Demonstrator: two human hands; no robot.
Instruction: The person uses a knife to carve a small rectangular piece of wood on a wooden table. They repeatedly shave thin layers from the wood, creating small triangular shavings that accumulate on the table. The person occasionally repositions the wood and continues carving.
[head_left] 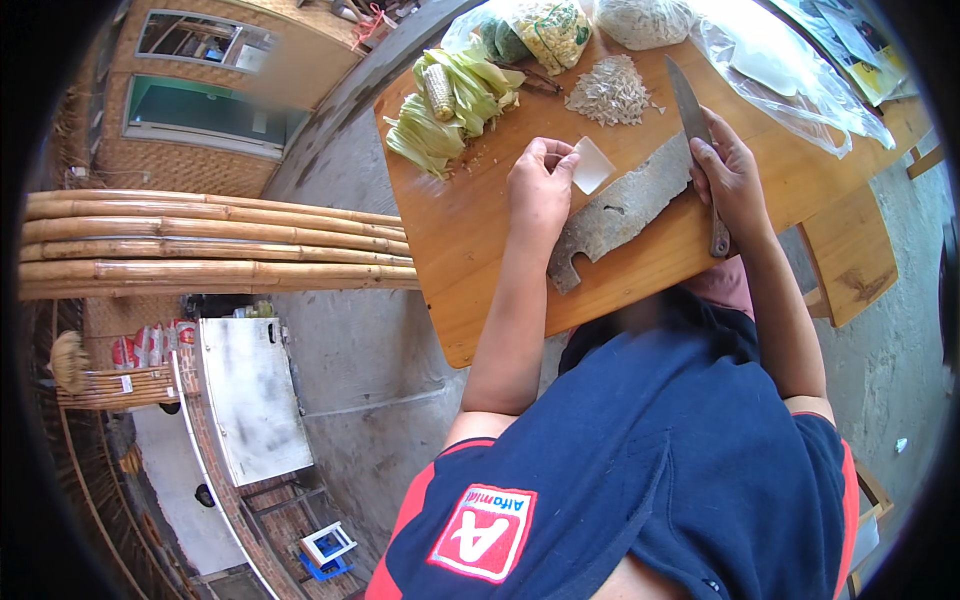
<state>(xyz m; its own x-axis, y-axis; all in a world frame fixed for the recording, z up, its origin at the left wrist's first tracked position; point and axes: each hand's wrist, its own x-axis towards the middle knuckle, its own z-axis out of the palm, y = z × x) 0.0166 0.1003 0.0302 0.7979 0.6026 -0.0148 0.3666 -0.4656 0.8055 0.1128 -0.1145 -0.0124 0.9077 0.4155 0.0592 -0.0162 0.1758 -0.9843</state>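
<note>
My left hand (540, 190) pinches a pale, flat, squarish piece (592, 166) between thumb and fingers, over the left side of a worn grey slab (625, 212). The slab has a ragged edge and a notch at its near end, and lies slantwise on the wooden table (465, 270). In my right hand (732, 170) is a knife (686, 100), gripped near where blade meets handle. Its blade points away from me, and the brown handle end shows below my fingers, by the slab's right end. Beyond the slab sits a heap of thin pale shreds (612, 92).
Green corn husks (430, 135) with a pale corn cob (439, 93) lie at the table's far left. Filled plastic bags (548, 35) stand along the back, and a loose clear bag (790, 75) spreads at the far right. Bamboo poles (215, 240) reach the left edge.
</note>
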